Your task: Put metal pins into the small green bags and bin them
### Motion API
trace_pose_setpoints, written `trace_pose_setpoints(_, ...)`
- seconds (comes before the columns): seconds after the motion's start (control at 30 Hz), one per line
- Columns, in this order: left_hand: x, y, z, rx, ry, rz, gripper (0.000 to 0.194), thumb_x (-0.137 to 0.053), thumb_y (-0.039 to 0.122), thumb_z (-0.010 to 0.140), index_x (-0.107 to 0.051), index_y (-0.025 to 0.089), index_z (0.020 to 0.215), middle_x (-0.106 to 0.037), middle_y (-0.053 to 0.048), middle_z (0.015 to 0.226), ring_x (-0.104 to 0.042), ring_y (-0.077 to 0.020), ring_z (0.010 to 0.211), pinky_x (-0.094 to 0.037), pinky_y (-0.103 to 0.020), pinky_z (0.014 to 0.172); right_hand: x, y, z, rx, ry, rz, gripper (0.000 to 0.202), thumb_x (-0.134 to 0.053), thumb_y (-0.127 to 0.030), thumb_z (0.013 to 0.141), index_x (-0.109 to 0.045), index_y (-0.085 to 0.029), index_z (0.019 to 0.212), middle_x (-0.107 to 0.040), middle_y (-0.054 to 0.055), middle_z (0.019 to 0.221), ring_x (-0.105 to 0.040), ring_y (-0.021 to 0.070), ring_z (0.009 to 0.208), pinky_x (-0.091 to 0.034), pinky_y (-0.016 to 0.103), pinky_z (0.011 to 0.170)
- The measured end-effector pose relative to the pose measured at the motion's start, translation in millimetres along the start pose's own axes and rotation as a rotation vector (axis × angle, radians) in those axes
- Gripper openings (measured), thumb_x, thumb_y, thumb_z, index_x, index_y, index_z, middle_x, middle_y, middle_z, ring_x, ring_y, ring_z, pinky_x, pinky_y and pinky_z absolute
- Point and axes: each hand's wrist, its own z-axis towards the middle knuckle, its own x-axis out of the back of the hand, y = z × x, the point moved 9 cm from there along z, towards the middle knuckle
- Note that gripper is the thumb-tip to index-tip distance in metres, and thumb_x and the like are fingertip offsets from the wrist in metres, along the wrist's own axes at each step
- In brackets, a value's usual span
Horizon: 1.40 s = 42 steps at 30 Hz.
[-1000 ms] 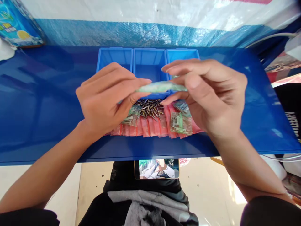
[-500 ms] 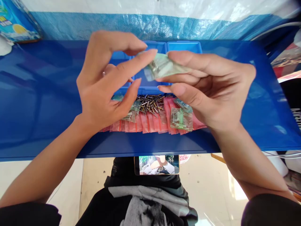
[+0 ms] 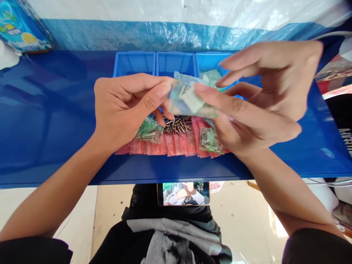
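Note:
A small clear plastic bag (image 3: 189, 99) with pale pieces and metal pins inside is held up between my hands, above the table. My left hand (image 3: 123, 106) pinches the left edge of this bag between thumb and fingers. Against its right side, my right hand (image 3: 264, 106) presses one digit on the front, while its upper fingers are spread away from the bag. Below lies a pile of loose screws or nails (image 3: 177, 125) on a row of pink plastic bags (image 3: 170, 145). Filled bags with green pieces (image 3: 150, 130) rest on both sides of the pile.
Blue bins (image 3: 134, 60) stand in a row behind my hands; the right one holds a filled bag (image 3: 211, 76). A blue package (image 3: 24, 31) is at the back left of the blue table (image 3: 55, 128). A phone (image 3: 184, 193) lies on my lap.
My left hand has closed on the left edge of the bag. My right hand's upper fingers have lifted away and spread. The bag hangs slightly lower and more of the bins shows.

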Motion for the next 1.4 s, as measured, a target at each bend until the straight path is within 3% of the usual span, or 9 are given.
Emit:
trace_pose_setpoints(0.07, 0.2, 3.0, 0.1, -0.044, -0.01, 0.068, 0.023, -0.068, 0.01, 0.103, -0.083, 0.023, 0.115, -0.08, 0.001, 0.087, -0.073, -0.0095, 0.067, -0.064, -0.02, 0.057, 13.1, -5.5, -0.4, 0.098, 0.149, -0.001, 0.014, -0.08, -0.04, 0.096, -0.085, -0.042, 0.108, -0.076, 0.0, 0.101, -0.071, 0.0245, 0.091, -0.062, 0.042, 0.08)
trace_pose_setpoints(0.17, 6.4, 7.0, 2.0, -0.177, -0.003, 0.231, 0.038, -0.077, 0.011, 0.096, -0.077, 0.026, 0.131, -0.079, -0.003, 0.106, -0.078, -0.0153, 0.083, -0.063, -0.02, 0.056, 16.6, 10.4, 3.0, -0.048, 0.22, 0.119, 0.006, -0.079, -0.039, 0.097, -0.082, -0.038, 0.102, -0.07, -0.001, 0.078, -0.067, 0.0222, 0.07, -0.06, 0.041, 0.068)
trace_pose_setpoints(0.33, -6.8, 16.6, -2.5, -0.457, -0.135, 0.64, 0.063, -0.084, 0.02, 0.091, -0.063, 0.038, 0.148, -0.065, -0.004, 0.147, -0.075, -0.024, 0.109, -0.066, -0.028, 0.065, -11.4, 17.7, 8.8, -0.176, 0.042, 0.692, 0.017, -0.077, -0.036, 0.1, -0.074, -0.028, 0.114, -0.073, -0.005, 0.076, -0.069, 0.0161, 0.06, -0.054, 0.029, 0.047)
trace_pose_setpoints(0.47, -9.5, 26.1, -7.9, -0.545, -0.084, 0.629, 0.043, -0.077, 0.012, 0.095, -0.073, 0.031, 0.134, -0.078, -0.002, 0.125, -0.077, -0.021, 0.103, -0.065, -0.035, 0.083, -33.3, 16.8, 2.9, -0.28, -0.144, 0.888, 0.012, -0.067, -0.031, 0.106, -0.075, -0.027, 0.114, -0.076, -0.002, 0.082, -0.074, 0.0184, 0.069, -0.06, 0.031, 0.052)
trace_pose_setpoints(0.7, -4.1, 22.2, -2.9, -0.356, -0.025, 0.441, 0.012, -0.08, 0.019, 0.096, -0.082, 0.029, 0.102, -0.079, 0.003, 0.088, -0.071, -0.0133, 0.077, -0.056, -0.03, 0.066, -11.7, 0.7, 3.0, 0.055, 0.0, 0.182, 0.013, -0.079, -0.041, 0.094, -0.082, -0.037, 0.107, -0.075, 0.003, 0.105, -0.069, 0.0241, 0.09, -0.061, 0.04, 0.068)
trace_pose_setpoints(0.8, -6.0, 22.7, -2.2, -0.297, -0.034, 0.462, 0.018, -0.076, 0.022, 0.099, -0.081, 0.034, 0.111, -0.079, 0.004, 0.088, -0.071, -0.0136, 0.074, -0.059, -0.031, 0.067, -2.1, 11.2, 8.6, 0.044, 0.109, 0.2, 0.005, -0.075, -0.035, 0.097, -0.078, -0.034, 0.101, -0.074, 0.0, 0.087, -0.067, 0.0198, 0.071, -0.056, 0.037, 0.061)
trace_pose_setpoints(0.93, 12.9, 9.9, 1.1, -0.12, 0.094, 0.459, 0.025, -0.067, 0.022, 0.104, -0.08, 0.036, 0.12, -0.081, 0.004, 0.09, -0.071, -0.0116, 0.069, -0.06, -0.027, 0.062, 34.5, 55.5, 19.8, -0.052, 0.388, 0.216, 0.024, -0.09, -0.039, 0.082, -0.074, -0.032, 0.098, -0.061, -0.005, 0.062, -0.054, 0.0166, 0.054, -0.039, 0.032, 0.048)
trace_pose_setpoints(1.13, 25.2, -2.3, 2.1, -0.047, 0.149, 0.427, 0.021, -0.071, 0.021, 0.101, -0.082, 0.033, 0.113, -0.081, 0.003, 0.09, -0.074, -0.0132, 0.074, -0.062, -0.024, 0.059, 28.2, 120.4, 39.5, -0.224, 0.109, -0.095, 0.035, -0.078, -0.061, 0.09, -0.081, -0.027, 0.085, -0.079, 0.006, 0.083, -0.066, 0.024, 0.069, -0.049, 0.041, 0.064)
trace_pose_setpoints(1.4, 18.7, 4.7, 3.8, -0.083, 0.114, 0.467, 0.022, -0.07, 0.018, 0.1, -0.083, 0.032, 0.11, -0.08, 0.003, 0.088, -0.073, -0.0128, 0.07, -0.06, -0.024, 0.058, 18.7, 118.2, 34.5, 0.027, -0.018, -0.339, 0.044, -0.062, -0.067, 0.101, -0.08, -0.033, 0.081, -0.077, 0.006, 0.086, -0.061, 0.0318, 0.098, -0.05, 0.065, 0.1)
